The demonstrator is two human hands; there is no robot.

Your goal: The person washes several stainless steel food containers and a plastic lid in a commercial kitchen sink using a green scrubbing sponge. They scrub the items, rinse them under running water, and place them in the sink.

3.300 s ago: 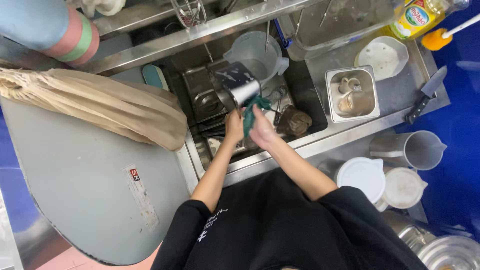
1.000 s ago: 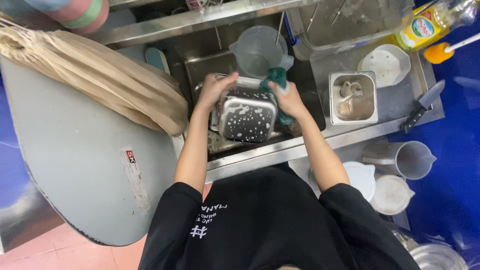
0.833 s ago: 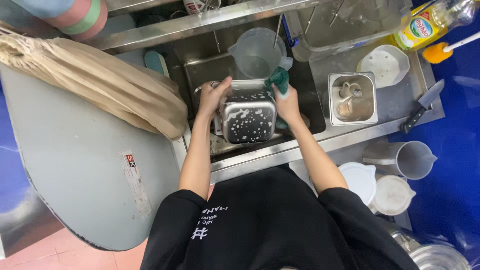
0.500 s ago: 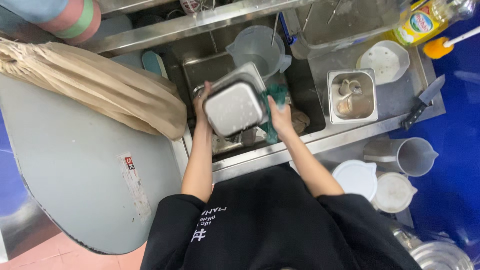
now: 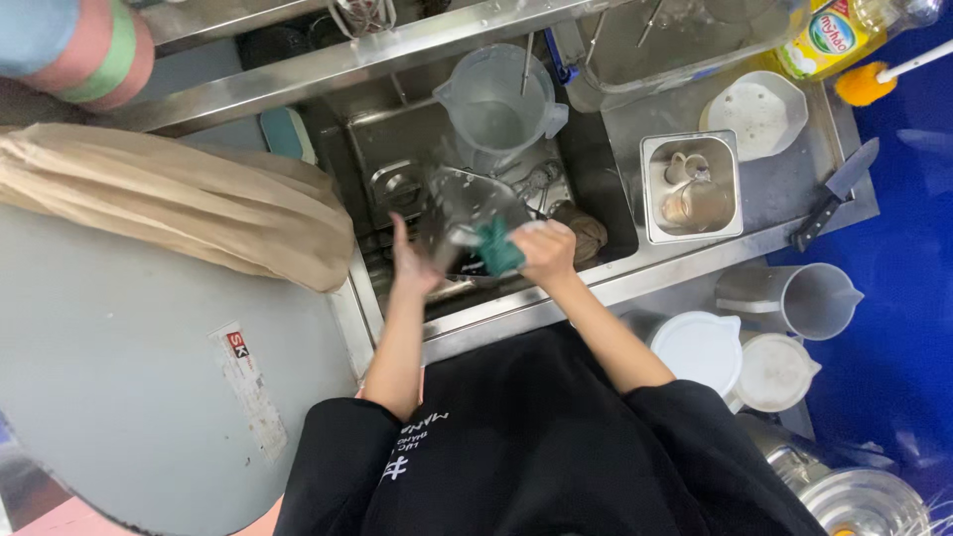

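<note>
- Stainless steel fills the scene: a sink sunk into a metal tabletop, seen from above, with blue floor to the right.
- Over the sink, the left hand is spread fairly wide against the side of a metal container – blurred, so I cannot tell whether the fingers close round it.
- The right hand is closed on a green scrubbing pad, which is pressed to the container.
- The container is tilted above the basin, between the 2 hands.
- Behind it in the sink stands a clear measuring jug, upright; other metal pieces lie underneath, too cluttered to sort out.
- On the tabletop to the right: a small rectangular steel pan holding a few small pieces, a white bowl, and a dark-handled knife at the edge.
- At the top right – a yellow bottle and an orange brush head.
- Lower right, below the tabletop, another clear jug and 2 white lids.
- To the left, a round grey surface with folded brown paper bags lying on it.
</note>
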